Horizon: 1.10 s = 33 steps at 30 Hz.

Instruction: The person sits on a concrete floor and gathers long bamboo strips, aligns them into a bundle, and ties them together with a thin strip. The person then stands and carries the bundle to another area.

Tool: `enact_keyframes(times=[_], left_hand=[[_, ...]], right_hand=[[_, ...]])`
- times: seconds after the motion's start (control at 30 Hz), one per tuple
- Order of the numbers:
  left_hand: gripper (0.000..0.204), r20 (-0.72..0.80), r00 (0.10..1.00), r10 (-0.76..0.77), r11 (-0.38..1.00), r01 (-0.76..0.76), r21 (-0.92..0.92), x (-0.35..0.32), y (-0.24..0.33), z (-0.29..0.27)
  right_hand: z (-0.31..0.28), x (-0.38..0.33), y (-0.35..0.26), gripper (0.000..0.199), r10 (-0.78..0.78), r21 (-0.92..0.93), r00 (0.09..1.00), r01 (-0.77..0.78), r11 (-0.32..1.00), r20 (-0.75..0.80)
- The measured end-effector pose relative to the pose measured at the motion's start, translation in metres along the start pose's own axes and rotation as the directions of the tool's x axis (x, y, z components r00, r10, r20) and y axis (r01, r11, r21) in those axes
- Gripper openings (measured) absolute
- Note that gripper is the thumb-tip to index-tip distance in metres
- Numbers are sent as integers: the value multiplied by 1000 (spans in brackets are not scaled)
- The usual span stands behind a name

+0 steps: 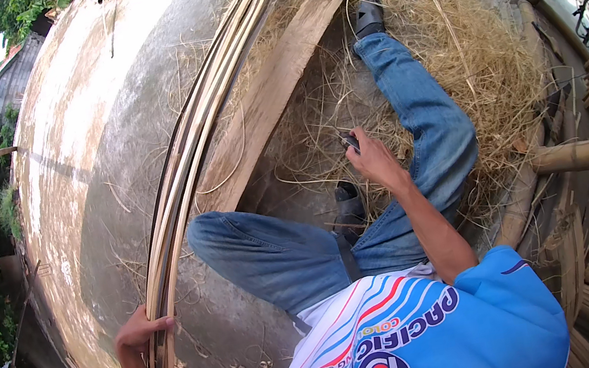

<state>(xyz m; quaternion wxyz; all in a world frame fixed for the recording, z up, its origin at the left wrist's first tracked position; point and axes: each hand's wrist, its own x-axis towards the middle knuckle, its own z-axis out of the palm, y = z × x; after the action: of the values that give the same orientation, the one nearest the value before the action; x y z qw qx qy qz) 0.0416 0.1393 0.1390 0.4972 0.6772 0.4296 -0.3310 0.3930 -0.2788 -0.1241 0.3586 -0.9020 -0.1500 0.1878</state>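
Bamboo strips (184,170) look smooth, pale and woody; concrete floor (87,140) matt, rough; shavings (457,42) dry, fibrous.

bamboo strips (186,155): long pale bundle, lying lengthwise across the concrete, near end gripped.
knife (349,140): small, dark, held above the straw.

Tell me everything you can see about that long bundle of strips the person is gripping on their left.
The bundle of bamboo strips is a sheaf of long, thin, flat slats, pale tan to yellow-green, looking like split bamboo. It lies across the concrete ground, running from the lower left up toward the top centre, where it passes out of view. It appears curved, though the lens bends straight edges. The left hand grips its near end. A wooden plank lies beside it, with loose dry shavings beyond.
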Motion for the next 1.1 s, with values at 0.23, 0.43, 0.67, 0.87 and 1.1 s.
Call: enact_keyframes(times=[0.23, 0.43, 0.67, 0.87, 1.1], left_hand=[[45, -18, 999, 51, 999, -51, -19, 25, -25, 10], [50, 10, 999, 45, 999, -45, -26, 30, -37, 8], [49, 10, 996, 84, 995, -83, -46, 30, -20, -2], [44, 21, 999, 49, 978, -44, -204, 51, -40, 10], [40, 90, 993, -76, 972, 94, -215, 95, -61, 30]], right_hand=[[-14, 6, -34, 32, -283, -356, 916, 374, 856, 283], [-76, -4, -20, 25, -164, -409, 926, 303, 861, 341], [-165, -3, -6, 36, 91, -663, 919, 206, 720, 384], [-228, 26, -33, 36, -135, -467, 952, 255, 847, 275], [-189, 184, -33, 38, -288, -652, 947, 129, 748, -142]])
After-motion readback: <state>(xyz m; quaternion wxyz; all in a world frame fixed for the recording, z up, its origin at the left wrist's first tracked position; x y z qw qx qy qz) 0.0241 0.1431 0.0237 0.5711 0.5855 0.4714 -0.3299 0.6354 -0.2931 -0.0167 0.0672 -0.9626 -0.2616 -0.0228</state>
